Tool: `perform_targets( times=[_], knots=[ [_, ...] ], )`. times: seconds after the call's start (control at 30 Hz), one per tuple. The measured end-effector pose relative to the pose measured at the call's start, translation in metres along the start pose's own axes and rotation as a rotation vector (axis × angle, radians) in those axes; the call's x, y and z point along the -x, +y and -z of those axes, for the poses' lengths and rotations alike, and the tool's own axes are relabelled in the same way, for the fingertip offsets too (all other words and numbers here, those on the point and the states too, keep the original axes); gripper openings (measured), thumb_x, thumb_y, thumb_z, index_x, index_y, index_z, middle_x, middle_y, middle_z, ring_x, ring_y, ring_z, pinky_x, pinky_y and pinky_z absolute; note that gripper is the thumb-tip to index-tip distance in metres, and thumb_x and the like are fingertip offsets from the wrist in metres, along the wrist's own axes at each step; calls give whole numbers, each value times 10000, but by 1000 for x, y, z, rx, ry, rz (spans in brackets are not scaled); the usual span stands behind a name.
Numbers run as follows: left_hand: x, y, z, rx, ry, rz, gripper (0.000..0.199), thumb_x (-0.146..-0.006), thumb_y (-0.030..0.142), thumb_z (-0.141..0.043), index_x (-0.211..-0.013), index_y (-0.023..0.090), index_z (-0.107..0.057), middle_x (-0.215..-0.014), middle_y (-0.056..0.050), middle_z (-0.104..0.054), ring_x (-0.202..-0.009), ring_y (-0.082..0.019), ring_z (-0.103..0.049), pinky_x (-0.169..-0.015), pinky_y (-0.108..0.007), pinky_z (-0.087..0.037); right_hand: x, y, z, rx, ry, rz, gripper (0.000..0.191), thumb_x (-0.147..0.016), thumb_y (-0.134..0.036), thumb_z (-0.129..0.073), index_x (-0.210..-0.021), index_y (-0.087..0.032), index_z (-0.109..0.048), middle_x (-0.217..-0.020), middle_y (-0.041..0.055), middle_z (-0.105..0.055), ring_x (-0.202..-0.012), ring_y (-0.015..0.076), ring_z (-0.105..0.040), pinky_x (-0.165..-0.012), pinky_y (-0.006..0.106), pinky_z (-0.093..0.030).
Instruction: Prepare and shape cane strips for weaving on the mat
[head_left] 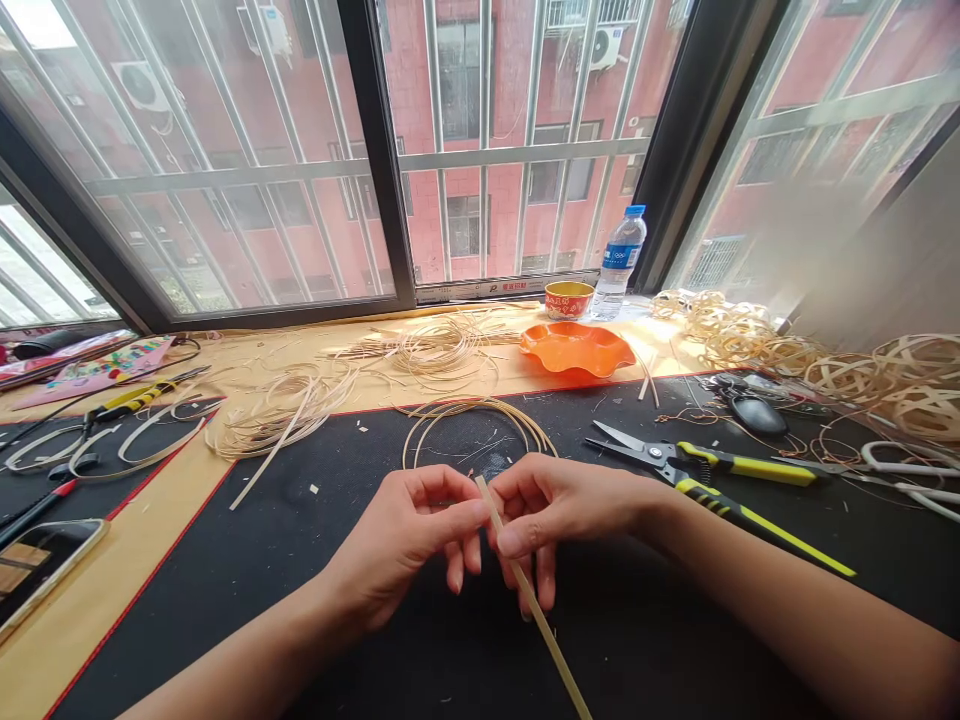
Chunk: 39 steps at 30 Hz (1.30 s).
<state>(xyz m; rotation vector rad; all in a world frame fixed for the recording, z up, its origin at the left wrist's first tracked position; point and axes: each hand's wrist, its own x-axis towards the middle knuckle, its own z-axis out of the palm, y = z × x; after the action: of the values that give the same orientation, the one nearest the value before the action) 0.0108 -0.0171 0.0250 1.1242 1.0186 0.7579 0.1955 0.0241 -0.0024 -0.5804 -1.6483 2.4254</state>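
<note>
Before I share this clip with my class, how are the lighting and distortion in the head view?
In the head view, daylight through the black-framed window glares at top left; wide-angle distortion bends the frames near the edges; the pale cane strip, left hand and right hand look sharp.

The wavy dish glows bright orange, the black mat carries a thin red border, the snips' handles are yellow and black, and the cane strip is pale straw.

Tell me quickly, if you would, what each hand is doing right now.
Left hand: closed, pinching a flat cane strip.
Right hand: closed, pinching the same strip.
</note>
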Motion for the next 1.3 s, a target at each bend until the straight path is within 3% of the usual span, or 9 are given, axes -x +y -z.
perform_targets(
  times=[0.2,0.5,0.77,1.3],
  knots=[
    [-1,-3,-1,-40,34,-39,239,-673,280,-764,-721,97,-618,-516,-3,-626,-433,-86,-551,-399,-161,-453,-3,1,1,-31,136,73,334,-627,-214,-806,-748,-112,-513,-684,17,-675,-543,135,-672,-505,226,-571],
    [-1,-2,-3,52,109,-86,264,-591,188,-818,-719,90,-609,-558,-23,-684,-458,-102,-618,-465,-165,-494,-4,2,-3,-72,142,60,337,-579,-168,-827,-738,-91,-539,-797,29,-660,-623,131,-681,-553,217,-578],
    [-1,-6,-1,33,85,-62,256,-610,204,-810,-722,91,-609,-553,-33,-688,-472,-103,-624,-490,-166,-497,-2,-7,-3,32,268,105,308,-745,-367,-718,-800,-110,-558,-679,32,-673,-606,124,-670,-559,218,-556],
    [-6,-11,-3,9,142,-64,355,-554,195,-836,-771,105,-570,-614,-3,-654,-504,-132,-643,-486,-209,-528,-5,-4,-3,-18,406,84,357,-661,-377,-777,-782,-109,-575,-696,21,-676,-606,122,-677,-637,234,-548]
  ],
)
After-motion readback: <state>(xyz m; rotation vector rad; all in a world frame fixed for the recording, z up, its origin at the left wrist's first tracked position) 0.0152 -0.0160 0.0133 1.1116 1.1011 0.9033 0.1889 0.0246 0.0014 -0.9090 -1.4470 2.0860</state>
